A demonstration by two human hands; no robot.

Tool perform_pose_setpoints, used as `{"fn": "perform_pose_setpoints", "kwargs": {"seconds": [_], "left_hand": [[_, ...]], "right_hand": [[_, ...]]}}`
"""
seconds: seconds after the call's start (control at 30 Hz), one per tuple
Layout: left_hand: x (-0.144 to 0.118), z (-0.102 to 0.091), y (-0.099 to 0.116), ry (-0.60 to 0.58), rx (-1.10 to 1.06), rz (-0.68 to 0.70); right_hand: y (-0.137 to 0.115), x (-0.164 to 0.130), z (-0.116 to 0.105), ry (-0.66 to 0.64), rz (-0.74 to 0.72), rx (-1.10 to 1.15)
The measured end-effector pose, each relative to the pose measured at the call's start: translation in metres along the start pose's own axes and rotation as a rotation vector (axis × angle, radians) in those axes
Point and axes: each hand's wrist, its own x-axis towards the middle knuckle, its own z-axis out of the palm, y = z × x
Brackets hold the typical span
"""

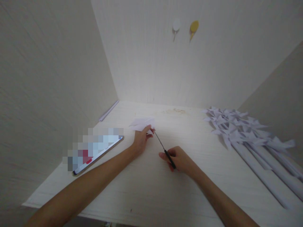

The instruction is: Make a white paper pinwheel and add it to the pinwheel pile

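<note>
My left hand (141, 138) pinches a piece of folded white paper (142, 123) just above the pale wooden desk (151, 192). In my right hand (180, 160) is a pair of black-handled scissors (165, 152), gripped by the handles. The thin blades run up and to the left, and their tip meets the paper beside my left fingers.
A tablet (98, 156) with a blurred screen lies at the left of the desk. Several rolled paper tubes with pointed folded ends (243, 135) lie in a row at the right. Two wall hooks, white (176, 26) and yellow (194, 27), hang on the back wall. Walls close in on both sides.
</note>
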Motion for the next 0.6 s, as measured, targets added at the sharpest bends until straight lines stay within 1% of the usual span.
{"fn": "perform_pose_setpoints", "kwargs": {"seconds": [0.4,0.6], "left_hand": [[-0.0028,-0.0002,0.0002,-0.069,0.048,0.016],[-0.0029,0.0001,0.0003,-0.068,0.053,0.022]], "right_hand": [[0.0005,0.0008,0.0005,0.026,-0.002,0.013],[0.0001,0.0014,0.0007,0.02,0.009,0.023]]}}
